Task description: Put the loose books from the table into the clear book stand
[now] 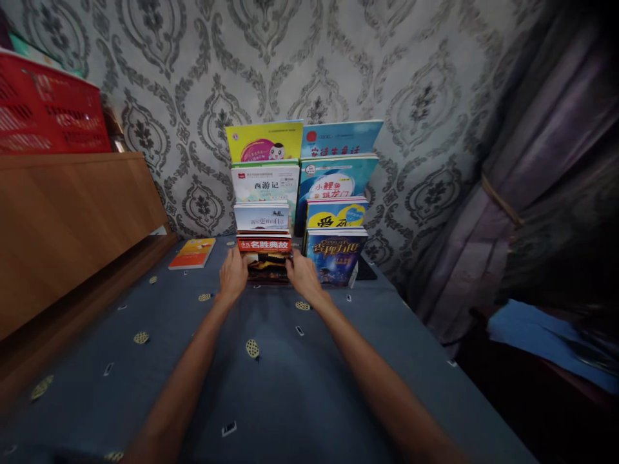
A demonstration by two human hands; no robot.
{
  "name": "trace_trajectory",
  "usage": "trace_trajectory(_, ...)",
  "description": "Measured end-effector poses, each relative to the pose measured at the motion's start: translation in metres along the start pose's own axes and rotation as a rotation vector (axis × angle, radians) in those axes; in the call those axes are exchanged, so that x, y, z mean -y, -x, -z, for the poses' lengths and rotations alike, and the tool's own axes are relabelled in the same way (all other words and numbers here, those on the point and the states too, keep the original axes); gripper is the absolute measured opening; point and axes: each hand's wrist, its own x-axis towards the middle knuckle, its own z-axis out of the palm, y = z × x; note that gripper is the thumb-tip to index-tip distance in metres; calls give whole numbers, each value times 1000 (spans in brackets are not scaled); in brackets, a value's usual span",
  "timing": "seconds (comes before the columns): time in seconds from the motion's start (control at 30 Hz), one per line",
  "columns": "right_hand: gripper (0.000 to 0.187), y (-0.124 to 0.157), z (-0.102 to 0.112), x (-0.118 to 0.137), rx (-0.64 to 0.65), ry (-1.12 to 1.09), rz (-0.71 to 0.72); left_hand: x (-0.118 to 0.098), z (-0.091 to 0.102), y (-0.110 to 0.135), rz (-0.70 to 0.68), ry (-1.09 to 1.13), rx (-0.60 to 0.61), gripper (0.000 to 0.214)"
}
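Two rows of upright books lean against the patterned wall at the far end of a blue cloth-covered table [271, 386]. At the front of the left row stands a red-topped book [265, 256]. My left hand [233, 274] grips its left edge and my right hand [302, 273] grips its right edge, fingers curled round it. Behind it rise a white book [261, 216], a pale book [265, 183] and a yellow book [264, 140]. The right row has a dark blue book [336, 254] in front, with yellow and light blue books behind.
An orange book [192, 252] lies flat on the table to the left. A wooden cabinet [62, 219] with a red basket [46, 109] on top stands along the left side. A purple curtain [522, 193] hangs at the right, past the table's edge.
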Motion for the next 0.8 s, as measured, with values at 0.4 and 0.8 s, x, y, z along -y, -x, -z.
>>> trace_trajectory(0.4, 42, -6, -16, -7, -26, -55, 71, -8, 6, -14, 29, -189, -2, 13)
trace_trajectory(0.8, 43, -3, -8, 0, 16, -36, -1, -13, 7, -12, 23, -257, -19, 11)
